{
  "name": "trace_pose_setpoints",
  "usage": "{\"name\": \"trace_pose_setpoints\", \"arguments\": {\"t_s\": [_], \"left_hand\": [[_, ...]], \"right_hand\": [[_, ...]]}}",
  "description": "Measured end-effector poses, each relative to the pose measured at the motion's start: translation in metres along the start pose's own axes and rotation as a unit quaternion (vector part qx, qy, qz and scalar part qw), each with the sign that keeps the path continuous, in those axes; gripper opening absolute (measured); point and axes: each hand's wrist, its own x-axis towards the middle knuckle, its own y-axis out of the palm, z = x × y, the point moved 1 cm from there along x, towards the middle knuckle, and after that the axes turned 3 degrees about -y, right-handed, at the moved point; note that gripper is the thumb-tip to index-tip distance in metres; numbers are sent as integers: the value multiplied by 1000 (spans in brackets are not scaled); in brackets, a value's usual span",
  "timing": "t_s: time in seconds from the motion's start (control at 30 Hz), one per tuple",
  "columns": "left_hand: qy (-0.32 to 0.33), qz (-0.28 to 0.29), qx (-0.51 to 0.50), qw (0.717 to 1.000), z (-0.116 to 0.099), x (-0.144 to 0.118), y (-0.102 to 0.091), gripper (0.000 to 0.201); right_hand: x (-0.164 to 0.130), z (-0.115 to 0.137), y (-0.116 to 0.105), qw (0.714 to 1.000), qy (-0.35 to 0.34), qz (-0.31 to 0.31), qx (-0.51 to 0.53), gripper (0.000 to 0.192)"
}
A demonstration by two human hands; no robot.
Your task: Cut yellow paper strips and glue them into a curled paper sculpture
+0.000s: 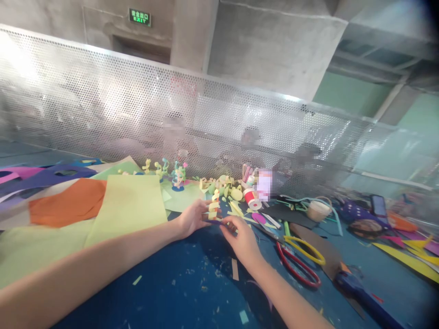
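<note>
Between my two hands stands a small upright craft figure (pixel 214 206) in yellow and orange, on a dark blue base. My left hand (pixel 192 218) holds it from the left, its fingers partly hidden behind the figure. On the right, my right hand (pixel 240 235) pinches the edge of the base between thumb and fingers. Similar finished-looking figures (pixel 178 177) stand beyond, one on a blue round base. Behind the held figure lies a heap of pale yellow cut pieces (pixel 224 183).
Yellow-green sheets (pixel 132 205) and an orange sheet (pixel 68 203) cover the left. At right lie scissors (pixel 300 267) with red and yellow handles, a dark blue tool (pixel 360 290), a cup (pixel 317 211) and a phone (pixel 378 205). A perforated metal screen (pixel 144 100) rises behind.
</note>
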Motion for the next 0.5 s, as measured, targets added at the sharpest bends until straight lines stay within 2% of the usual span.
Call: {"name": "trace_pose_setpoints", "arguments": {"t_s": [0.27, 0.5], "left_hand": [[13, -13, -28, 999, 2, 0, 0, 31], [0, -8, -39, 999, 3, 2, -2, 28]], "right_hand": [[1, 15, -9, 977, -118, -41, -173, 11], [-1, 23, -11, 967, -123, -41, -221, 16]]}}
